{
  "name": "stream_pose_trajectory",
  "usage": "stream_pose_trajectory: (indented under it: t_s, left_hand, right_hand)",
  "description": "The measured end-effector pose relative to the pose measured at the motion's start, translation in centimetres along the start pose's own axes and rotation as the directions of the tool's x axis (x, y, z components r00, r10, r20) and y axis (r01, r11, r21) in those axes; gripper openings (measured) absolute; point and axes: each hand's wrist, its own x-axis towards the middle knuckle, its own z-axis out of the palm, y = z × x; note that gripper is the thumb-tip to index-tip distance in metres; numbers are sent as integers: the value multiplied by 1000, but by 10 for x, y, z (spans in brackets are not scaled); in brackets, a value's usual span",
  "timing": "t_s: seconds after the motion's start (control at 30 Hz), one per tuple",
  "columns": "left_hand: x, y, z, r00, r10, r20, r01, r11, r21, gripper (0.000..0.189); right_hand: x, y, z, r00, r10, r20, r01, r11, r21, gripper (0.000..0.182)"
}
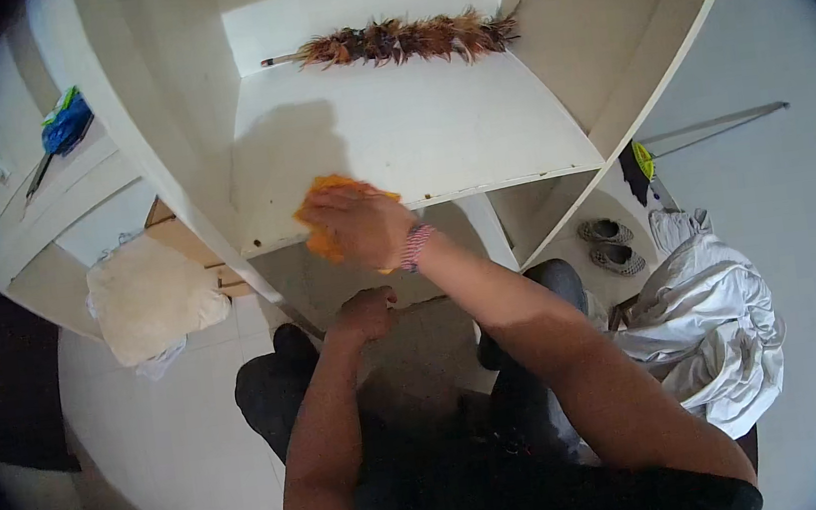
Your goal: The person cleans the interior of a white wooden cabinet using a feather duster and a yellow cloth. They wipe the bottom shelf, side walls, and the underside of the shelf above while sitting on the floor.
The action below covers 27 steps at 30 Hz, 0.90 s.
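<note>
An orange cloth (pixel 321 244) lies under my right hand (pixel 366 222), pressed at the front edge of a white cabinet shelf (pixel 438 123). A braided red and white bracelet is on that wrist. Below the shelf edge, my left hand (pixel 366 316) hangs with its fingers curled; whether anything is inside them cannot be seen. Along the back of the shelf lies a brown feather duster (pixel 406 40), its handle pointing left. Small dark marks dot the shelf's front edge.
Left of the cabinet are a cream cushion (pixel 155 291), cardboard and a blue plastic bundle (pixel 67 126) on a ledge. At right, grey shoes (pixel 616 258) stand on the floor near a crumpled white cloth (pixel 725 324). A long-handled tool with a yellow-green part (pixel 643 160) leans there.
</note>
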Motion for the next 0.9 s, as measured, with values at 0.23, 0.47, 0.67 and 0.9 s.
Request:
stream_pose_trajectory:
  t_s: [0.23,0.47,0.67,0.9]
  left_hand:
    - [-46,-12,-2,996,4,-91,-20,985,-173,31]
    - [-50,8,-14,789,332,-517,-359,932,51,28]
    - [-51,43,-41,411,439,-799,-502,841,203,33]
    - [-34,39,-58,411,245,-878,-284,950,132,49]
  right_hand:
    - [-78,111,-38,970,235,-55,-240,963,-121,45]
    - [-166,263,-103,653,757,20,-682,600,-419,59]
    - [-147,306,-97,768,638,55,-512,664,-544,57]
    - [-4,217,-25,966,249,72,-220,933,-283,50]
